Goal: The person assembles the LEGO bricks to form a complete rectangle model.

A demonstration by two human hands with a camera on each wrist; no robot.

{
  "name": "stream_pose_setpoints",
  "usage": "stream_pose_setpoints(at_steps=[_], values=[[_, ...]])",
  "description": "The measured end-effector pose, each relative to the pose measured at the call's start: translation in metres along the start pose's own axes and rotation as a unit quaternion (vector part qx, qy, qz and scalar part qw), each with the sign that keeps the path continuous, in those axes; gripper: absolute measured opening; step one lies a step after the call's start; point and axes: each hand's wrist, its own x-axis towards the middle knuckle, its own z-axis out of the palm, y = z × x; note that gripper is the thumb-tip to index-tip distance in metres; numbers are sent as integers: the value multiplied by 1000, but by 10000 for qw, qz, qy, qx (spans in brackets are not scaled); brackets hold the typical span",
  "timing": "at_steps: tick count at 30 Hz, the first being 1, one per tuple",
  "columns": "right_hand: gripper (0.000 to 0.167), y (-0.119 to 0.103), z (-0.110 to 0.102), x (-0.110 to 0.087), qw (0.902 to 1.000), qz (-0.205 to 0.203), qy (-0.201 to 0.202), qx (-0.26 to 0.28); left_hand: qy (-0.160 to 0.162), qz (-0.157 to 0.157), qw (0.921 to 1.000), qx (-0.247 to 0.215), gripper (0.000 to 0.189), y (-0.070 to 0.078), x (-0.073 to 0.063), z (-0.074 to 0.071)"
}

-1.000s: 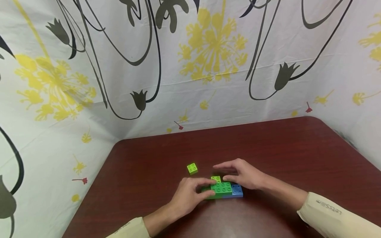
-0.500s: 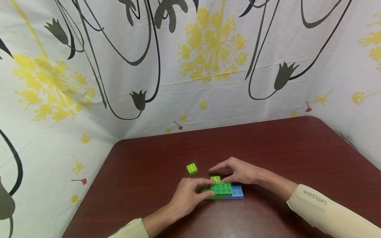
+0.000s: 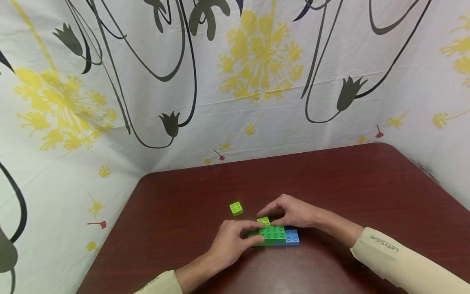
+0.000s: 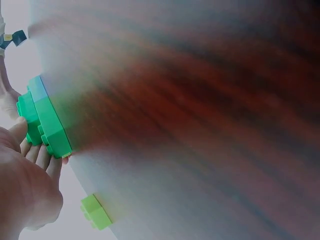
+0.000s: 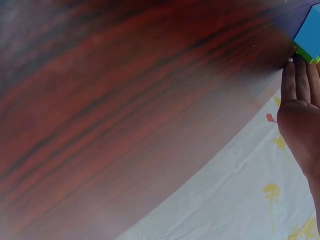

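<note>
My left hand (image 3: 229, 241) grips the left end of a joined block of toy bricks, thumb in front and fingers behind. On top sits a bright green brick (image 3: 272, 234); a lower green brick (image 4: 54, 131) and a blue brick (image 3: 292, 237) lie beneath it. Against the back of the block is a small lime brick (image 3: 263, 221), slightly turned. My right hand (image 3: 293, 210) reaches over from the right and pinches this lime brick between thumb and fingers. Seen from the right wrist, the blue brick (image 5: 309, 42) is beside the right fingertips.
A second small lime brick (image 3: 236, 208) lies loose on the dark red table (image 3: 191, 196), behind the left hand. A white cloth (image 3: 205, 94) with flower prints hangs behind and beside the table.
My right hand has moved left and closed on the small lime brick, which has shifted slightly left and turned. The left hand has kept its hold on the green brick.
</note>
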Motion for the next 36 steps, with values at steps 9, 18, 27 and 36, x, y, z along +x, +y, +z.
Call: stream_pose_setpoints(at_steps=[9,18,27,36], values=[[34,1,1,-1,9998,11,154,-125,32,95,9999,1,30,0,0,1],[32,1,1,-4,9988,-76,360,-310,1,16,10000,-32,30,1,1,2],[32,-3,-4,-13,9977,117,567,-349,-28,-48,10000,16,29,2,1,1],[32,-10,-10,-23,9947,109,900,-479,-21,-30,10000,-19,29,1,1,1]])
